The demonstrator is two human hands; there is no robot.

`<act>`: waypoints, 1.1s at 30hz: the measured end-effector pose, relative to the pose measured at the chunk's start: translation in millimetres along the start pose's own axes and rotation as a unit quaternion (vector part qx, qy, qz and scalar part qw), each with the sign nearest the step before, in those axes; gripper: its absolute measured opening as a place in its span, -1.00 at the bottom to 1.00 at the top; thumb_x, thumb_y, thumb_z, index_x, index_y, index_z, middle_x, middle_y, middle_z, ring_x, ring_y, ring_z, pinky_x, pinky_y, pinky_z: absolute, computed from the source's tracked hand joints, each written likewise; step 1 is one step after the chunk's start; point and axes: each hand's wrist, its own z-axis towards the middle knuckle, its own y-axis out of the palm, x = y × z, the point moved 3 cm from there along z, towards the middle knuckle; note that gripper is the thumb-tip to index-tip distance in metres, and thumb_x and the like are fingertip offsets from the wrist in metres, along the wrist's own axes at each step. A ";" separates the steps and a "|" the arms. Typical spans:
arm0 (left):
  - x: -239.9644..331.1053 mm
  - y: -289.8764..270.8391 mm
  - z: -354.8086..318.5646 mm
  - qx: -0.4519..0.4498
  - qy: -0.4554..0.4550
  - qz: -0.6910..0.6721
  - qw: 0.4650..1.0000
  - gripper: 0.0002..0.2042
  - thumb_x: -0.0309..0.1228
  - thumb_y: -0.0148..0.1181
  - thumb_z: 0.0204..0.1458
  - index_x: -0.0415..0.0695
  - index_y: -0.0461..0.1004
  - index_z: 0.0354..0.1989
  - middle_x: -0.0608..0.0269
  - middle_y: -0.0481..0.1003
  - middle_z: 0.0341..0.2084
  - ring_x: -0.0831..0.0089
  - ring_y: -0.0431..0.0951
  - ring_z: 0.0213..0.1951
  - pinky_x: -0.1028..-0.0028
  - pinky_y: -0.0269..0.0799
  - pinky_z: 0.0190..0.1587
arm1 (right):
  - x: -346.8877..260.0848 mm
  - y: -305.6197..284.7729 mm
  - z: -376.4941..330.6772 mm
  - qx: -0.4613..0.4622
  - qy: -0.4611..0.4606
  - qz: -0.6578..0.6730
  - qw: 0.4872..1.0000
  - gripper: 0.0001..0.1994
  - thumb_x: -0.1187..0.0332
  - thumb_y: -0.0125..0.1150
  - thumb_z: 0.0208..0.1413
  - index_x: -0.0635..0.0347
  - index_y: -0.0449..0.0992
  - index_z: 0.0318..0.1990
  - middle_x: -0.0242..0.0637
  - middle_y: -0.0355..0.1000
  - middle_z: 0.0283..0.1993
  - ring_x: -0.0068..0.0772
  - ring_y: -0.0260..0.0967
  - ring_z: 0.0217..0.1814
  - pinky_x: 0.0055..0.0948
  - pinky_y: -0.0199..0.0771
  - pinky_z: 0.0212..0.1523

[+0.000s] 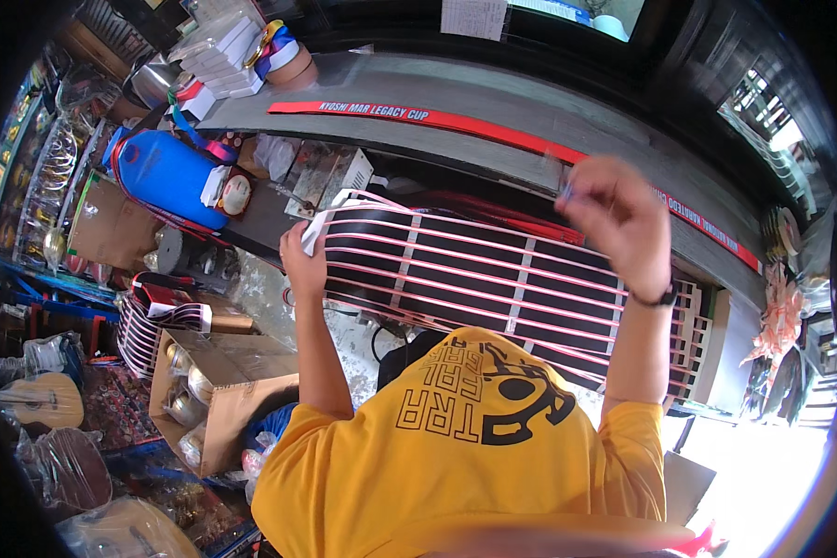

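A long striped sheet (465, 270), black bands between red-and-white lines, stretches in front of me, with pale strips (521, 270) running across it. Its left end curls up and shows a white underside (316, 231). My left hand (305, 262) grips that curled end between thumb and fingers. Above the sheet's right part, my right hand (614, 219) is raised with its fingers pinched together. Something small and pale seems to be at its fingertips, too blurred to name. A dark band (658, 298) circles the right wrist.
A red printed ribbon (493, 133) lies along the grey counter (391, 79) beyond the sheet. To the left are a blue rounded container (167, 177), a metal box (339, 177) and a cardboard box (219, 391). Wrapped guitars (42, 400) crowd the lower left.
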 end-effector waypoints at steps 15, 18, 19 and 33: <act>69.5 -15.0 26.1 -0.163 -0.037 0.032 0.985 -0.81 -0.39 0.32 -0.04 -0.19 0.50 -0.31 0.03 0.55 -0.32 0.00 0.54 -0.20 0.20 0.38 -0.13 | 136.1 146.6 -101.8 -0.229 0.232 0.203 0.923 -0.72 0.58 -0.08 0.25 0.18 0.29 0.09 -0.33 0.38 -0.02 -0.56 0.35 0.13 -0.57 0.32 0.04; 101.4 -32.4 18.3 -0.240 -0.041 -0.065 0.968 -0.82 -0.48 0.25 0.01 -0.25 0.45 -0.25 -0.12 0.54 -0.37 0.04 0.57 -0.29 0.32 0.42 -0.18 | 138.4 155.2 -91.4 -0.234 0.196 0.219 0.927 -0.63 0.57 -0.11 0.27 0.19 0.25 0.23 -0.33 0.38 -0.06 -0.60 0.33 0.02 -0.63 0.29 -0.01; 112.0 -37.0 16.6 -0.245 -0.036 -0.088 0.965 -0.82 -0.48 0.25 0.01 -0.25 0.45 -0.24 -0.12 0.54 -0.37 0.06 0.57 -0.29 0.33 0.41 -0.18 | 138.7 157.1 -84.6 -0.241 0.182 0.236 0.924 -0.66 0.52 -0.11 0.30 0.20 0.26 0.22 -0.33 0.39 -0.08 -0.62 0.32 -0.01 -0.63 0.30 -0.02; 187.8 -82.3 2.0 -0.302 -0.061 -0.224 0.925 -0.62 -0.63 0.21 0.05 -0.18 0.44 0.09 0.13 0.54 -0.11 0.52 0.52 -0.18 0.56 0.49 -0.25 | 123.4 176.4 -39.7 -0.207 0.178 0.295 0.915 -0.89 0.32 0.04 0.32 0.16 0.39 -0.20 -0.46 0.45 -0.37 -0.77 0.09 -0.46 -0.67 0.11 -0.46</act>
